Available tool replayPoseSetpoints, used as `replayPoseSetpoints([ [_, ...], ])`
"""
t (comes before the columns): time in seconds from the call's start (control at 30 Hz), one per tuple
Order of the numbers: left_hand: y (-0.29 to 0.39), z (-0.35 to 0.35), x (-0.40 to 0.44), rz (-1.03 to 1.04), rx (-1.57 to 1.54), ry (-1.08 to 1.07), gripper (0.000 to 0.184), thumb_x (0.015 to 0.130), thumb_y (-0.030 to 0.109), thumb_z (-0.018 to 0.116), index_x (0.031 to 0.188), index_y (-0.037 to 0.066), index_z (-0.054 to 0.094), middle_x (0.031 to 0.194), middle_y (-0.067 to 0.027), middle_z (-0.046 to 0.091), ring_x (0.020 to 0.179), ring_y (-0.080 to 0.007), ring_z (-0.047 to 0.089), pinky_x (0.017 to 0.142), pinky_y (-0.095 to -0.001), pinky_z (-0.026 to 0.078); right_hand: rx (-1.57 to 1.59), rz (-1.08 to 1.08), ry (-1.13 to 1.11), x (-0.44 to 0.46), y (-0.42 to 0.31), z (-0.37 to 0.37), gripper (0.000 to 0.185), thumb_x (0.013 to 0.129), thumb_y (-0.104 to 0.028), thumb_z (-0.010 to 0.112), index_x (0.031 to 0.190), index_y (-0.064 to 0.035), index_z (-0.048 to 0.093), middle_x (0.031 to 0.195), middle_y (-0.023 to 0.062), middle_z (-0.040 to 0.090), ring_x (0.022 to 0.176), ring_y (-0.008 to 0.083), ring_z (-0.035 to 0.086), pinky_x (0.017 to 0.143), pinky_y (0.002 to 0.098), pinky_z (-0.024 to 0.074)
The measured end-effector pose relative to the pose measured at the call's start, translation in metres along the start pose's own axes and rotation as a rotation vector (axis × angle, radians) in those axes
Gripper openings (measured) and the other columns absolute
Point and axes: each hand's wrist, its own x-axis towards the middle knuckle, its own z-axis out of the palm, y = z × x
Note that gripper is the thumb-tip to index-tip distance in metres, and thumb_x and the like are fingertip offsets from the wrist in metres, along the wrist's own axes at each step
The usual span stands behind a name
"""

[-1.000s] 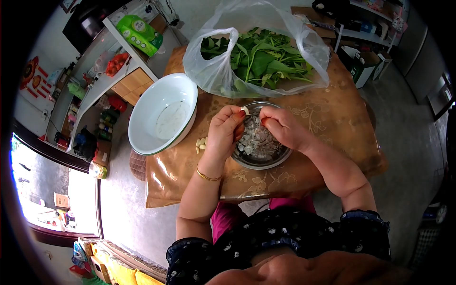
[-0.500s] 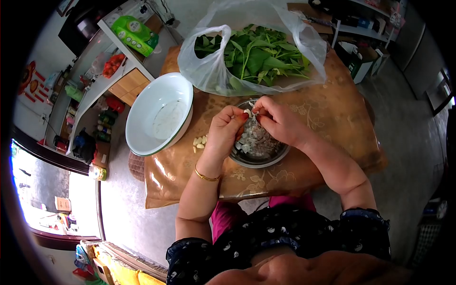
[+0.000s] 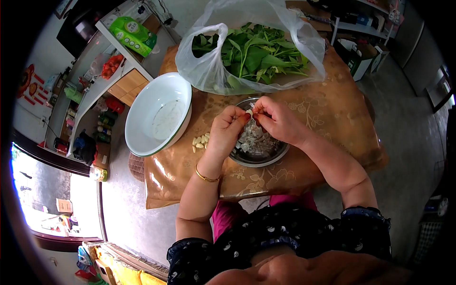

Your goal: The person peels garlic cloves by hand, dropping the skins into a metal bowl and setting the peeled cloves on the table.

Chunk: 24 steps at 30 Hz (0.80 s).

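Above a metal bowl my two hands meet, fingertips almost touching. My left hand pinches a pale garlic clove between thumb and forefinger. From the other side my right hand is closed in a pinch at the same clove; whether it holds a bit of skin is too small to tell. Papery garlic skins fill much of the bowl. Several peeled garlic cloves lie in a small pile on the table, just left of my left wrist.
A white enamel basin stands at the table's left. Behind the bowl sits an open plastic bag of green leafy stems. The brown patterned tablecloth covers the table. A shelf unit is farther left.
My right fingertips have shifted slightly at the clove, and the pinch points have drawn closer together. Everything else keeps its place, apart from a slight shift of the view.
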Motion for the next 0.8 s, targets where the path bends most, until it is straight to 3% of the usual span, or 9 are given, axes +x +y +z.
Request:
replayPoseSetpoints([
  [0.43,0.0035,-0.0094,0.0017,-0.069,-0.051,-0.045,0.006,0.088,0.009,0.057,0.088,0.004,0.059,0.067,0.0051,0.052,0.056,-0.0018,0.042,0.050,-0.0167,0.033,0.186,0.146,-0.072,-0.0001,-0.0065,-0.0020,0.008,0.089,-0.001,0.046,0.096,-0.0015,0.047,0.077,0.0007,0.053,0.064,0.0050,0.048,0.055,0.0209,0.0410],
  [0.53,0.0040,-0.0078,0.0008,-0.026,0.021,-0.041,0.005,0.088,0.008,0.057,0.089,0.004,0.059,0.069,0.0047,0.053,0.059,-0.0019,0.043,0.052,-0.0164,0.034,0.157,0.138,-0.075,-0.0002,-0.0047,-0.0023,0.007,0.089,-0.001,0.046,0.095,-0.0015,0.047,0.075,0.0002,0.053,0.063,0.0049,0.047,0.055,0.0209,0.0407],
  [0.63,0.0042,-0.0048,0.0007,0.020,0.035,-0.047,0.005,0.088,0.011,0.057,0.087,0.006,0.058,0.064,0.0056,0.051,0.052,-0.0016,0.040,0.047,-0.0159,0.029,0.011,0.048,-0.044,-0.0005,-0.0014,-0.0012,0.007,0.088,-0.001,0.046,0.095,-0.0017,0.048,0.073,-0.0005,0.052,0.062,0.0049,0.046,0.054,0.0209,0.0404],
  [0.8,0.0092,-0.0059,-0.0008,-0.042,-0.052,-0.089,0.004,0.088,0.008,0.056,0.087,0.005,0.058,0.066,0.0052,0.051,0.053,-0.0023,0.040,0.047,-0.0163,0.030,-0.025,0.005,-0.044,-0.0010,-0.0023,-0.0019,0.007,0.088,-0.001,0.046,0.095,-0.0020,0.048,0.072,-0.0008,0.051,0.061,0.0049,0.046,0.053,0.0210,0.0399],
])
